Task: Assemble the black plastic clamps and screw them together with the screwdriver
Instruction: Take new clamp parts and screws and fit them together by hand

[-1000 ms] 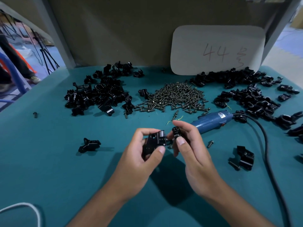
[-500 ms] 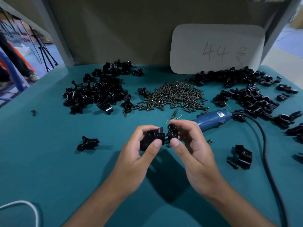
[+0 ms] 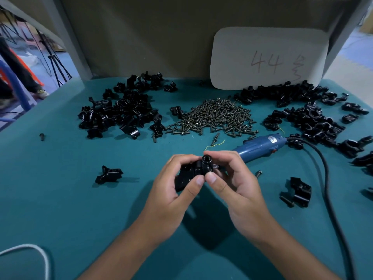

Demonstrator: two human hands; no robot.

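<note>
My left hand (image 3: 171,190) grips a black clamp half (image 3: 186,175) between thumb and fingers above the teal table (image 3: 60,199). My right hand (image 3: 236,186) pinches a second black clamp piece (image 3: 207,165) with a round socket on top, pressed against the first piece. The blue electric screwdriver (image 3: 260,147) lies on the table just behind my right hand, its black cable (image 3: 331,199) running off to the right. A pile of dark screws (image 3: 216,117) sits behind the hands.
Heaps of black clamp parts lie at back left (image 3: 123,112) and back right (image 3: 302,116). A single clamp part (image 3: 109,174) lies left of my hands, another (image 3: 298,191) to the right. A white card (image 3: 268,59) leans on the back wall. A white cable (image 3: 30,257) curls at bottom left.
Both hands have brought the two clamp pieces together, from a small gap to touching. The right piece has turned so that its round socket faces up.
</note>
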